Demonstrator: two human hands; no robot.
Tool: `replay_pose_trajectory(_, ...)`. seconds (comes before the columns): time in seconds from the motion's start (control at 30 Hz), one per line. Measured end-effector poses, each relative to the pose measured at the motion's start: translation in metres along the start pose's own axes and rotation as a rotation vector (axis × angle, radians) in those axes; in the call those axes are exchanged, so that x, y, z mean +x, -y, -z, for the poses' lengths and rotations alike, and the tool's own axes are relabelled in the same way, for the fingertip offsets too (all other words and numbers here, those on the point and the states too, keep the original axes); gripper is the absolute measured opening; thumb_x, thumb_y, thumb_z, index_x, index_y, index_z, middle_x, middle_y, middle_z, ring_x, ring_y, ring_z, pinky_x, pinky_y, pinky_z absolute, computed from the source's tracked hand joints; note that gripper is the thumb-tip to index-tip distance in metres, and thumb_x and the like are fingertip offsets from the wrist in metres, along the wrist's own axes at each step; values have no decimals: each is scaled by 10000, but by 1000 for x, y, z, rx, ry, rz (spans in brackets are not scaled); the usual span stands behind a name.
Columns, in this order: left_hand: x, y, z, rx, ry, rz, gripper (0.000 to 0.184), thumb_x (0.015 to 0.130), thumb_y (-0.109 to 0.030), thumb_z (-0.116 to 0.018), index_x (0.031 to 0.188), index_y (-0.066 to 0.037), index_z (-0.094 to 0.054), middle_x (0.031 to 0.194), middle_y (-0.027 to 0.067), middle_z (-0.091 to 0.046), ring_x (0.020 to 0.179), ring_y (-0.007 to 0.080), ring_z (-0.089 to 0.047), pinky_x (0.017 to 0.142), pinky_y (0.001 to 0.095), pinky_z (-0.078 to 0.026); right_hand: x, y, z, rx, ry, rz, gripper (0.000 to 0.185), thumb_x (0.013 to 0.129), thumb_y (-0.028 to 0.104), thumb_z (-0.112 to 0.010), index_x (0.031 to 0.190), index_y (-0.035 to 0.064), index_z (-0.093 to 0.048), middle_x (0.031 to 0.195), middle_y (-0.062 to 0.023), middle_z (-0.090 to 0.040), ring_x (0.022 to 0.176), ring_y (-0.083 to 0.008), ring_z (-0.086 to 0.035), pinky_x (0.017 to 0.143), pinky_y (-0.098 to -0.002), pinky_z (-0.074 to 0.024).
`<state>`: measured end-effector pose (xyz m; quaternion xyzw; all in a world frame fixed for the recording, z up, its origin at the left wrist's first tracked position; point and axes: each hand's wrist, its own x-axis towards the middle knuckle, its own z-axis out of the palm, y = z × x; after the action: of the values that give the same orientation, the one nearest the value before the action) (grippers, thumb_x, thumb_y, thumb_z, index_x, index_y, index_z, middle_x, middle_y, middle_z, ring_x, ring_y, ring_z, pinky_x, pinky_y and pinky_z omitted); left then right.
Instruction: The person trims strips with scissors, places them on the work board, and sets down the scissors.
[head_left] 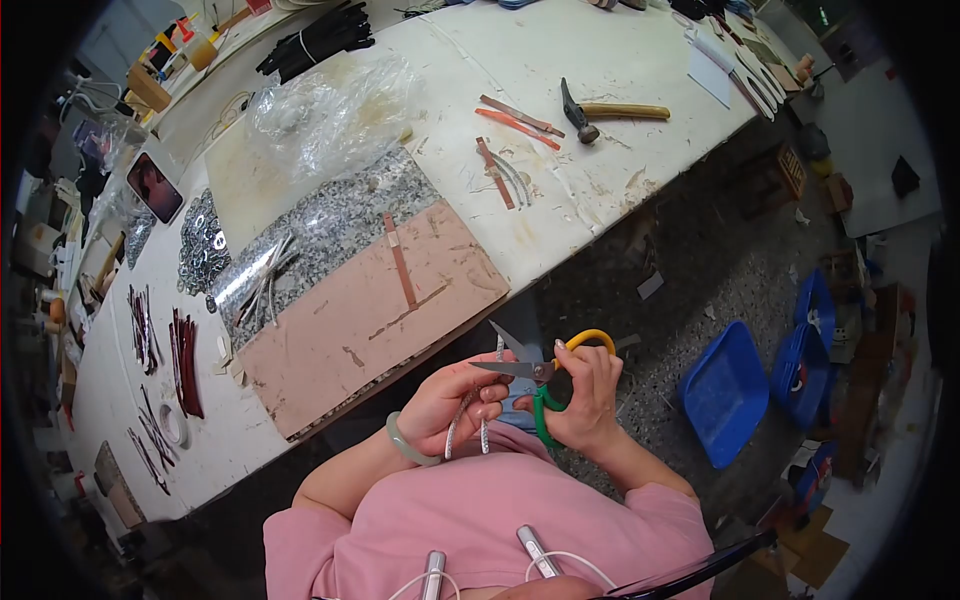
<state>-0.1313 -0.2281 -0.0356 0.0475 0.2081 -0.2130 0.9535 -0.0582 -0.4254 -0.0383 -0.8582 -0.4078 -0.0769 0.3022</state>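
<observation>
A: Nearest first. Held where?
B: Above the pink shirt (pixel 480 515), in the closed grip of the left hand (pixel 450 403): a silvery cord (pixel 485 437), with two lengths hanging nearward. One piece or two, cannot tell.
A: And in the right hand (pixel 588 400)?
B: Closed around scissors (pixel 541 372), with blades parted and pointing left.
A: Lying which way from that grip?
B: Just left, with an upper end standing between the parted blades. Long axis roughly near to far, crosswise to the lower blade. Nearer to the left hand, inside its fingers. Touching steel or not, cannot tell.
A: Textures?
B: Finely patterned and supple-looking, against smooth grey steel and yellow and green handles. At the left wrist, a polished pale-green bangle (pixel 405 447).
A: Beyond?
B: On the white counter (pixel 620 160), a scuffed dull-pink board (pixel 330 350), with a flat brown strip (pixel 402 268) on top. To the left, slim dark-red strips (pixel 184 365). Farther, a speckled grey slab (pixel 350 215), then a heap of shiny metal rings (pixel 200 240).
A: Farthest?
B: Crumpled clear plastic (pixel 330 105); to the right, a wooden-handled hammer (pixel 615 111).
</observation>
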Motion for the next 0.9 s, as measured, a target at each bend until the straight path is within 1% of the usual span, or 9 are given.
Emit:
replay_pose_trajectory(0.17,2,2,7,31,30,-33,141,965,-69,-454,1073,-34,-537,796,15,-480,675,82,-435,584,203,-398,0,1,0,5,3,-1,822,583,376,-853,1219,46,-452,1010,-111,-516,896,-271,-503,795,-417,-318)
replay_pose_trajectory(0.27,1,4,-2,71,-53,-70,150,963,-77,-468,1085,-26,-539,796,15,-491,691,84,-451,596,203,-405,0,-1,-1,6,-4,-12,821,574,363,-859,1216,48,-455,1014,-109,-521,895,-272,-504,793,-417,-317)
replay_pose_trajectory(0.37,-1,4,-5,128,-73,-128,162,959,-86,-484,1092,-14,-544,809,14,-496,705,83,-467,606,205,-417,-1,-1,0,16,7,-16,819,570,354,-862,1214,51,-456,1014,-109,-526,894,-273,-506,792,-417,-318)
replay_pose_trajectory(0.67,-1,3,-4,151,-51,-125,171,942,-65,-513,1095,0,-552,803,24,-506,696,88,-484,602,206,-427,3,0,0,17,-6,-18,811,570,349,-862,1204,49,-454,1005,-109,-528,889,-275,-507,786,-420,-321)
replay_pose_trajectory(0.77,-1,4,-1,190,-48,-136,168,940,-63,-518,1090,0,-558,791,26,-513,689,84,-488,595,198,-423,1,-2,-3,-24,-38,13,811,610,436,-825,1220,34,-473,979,-82,-526,854,-245,-500,754,-402,-313)
replay_pose_trajectory(0.9,-3,4,-2,218,-63,-136,160,930,-52,-534,1078,-2,-566,780,27,-523,672,79,-488,594,189,-417,1,-4,-6,-1,-37,25,777,620,419,-825,1198,25,-487,946,-89,-529,826,-253,-506,726,-397,-334)
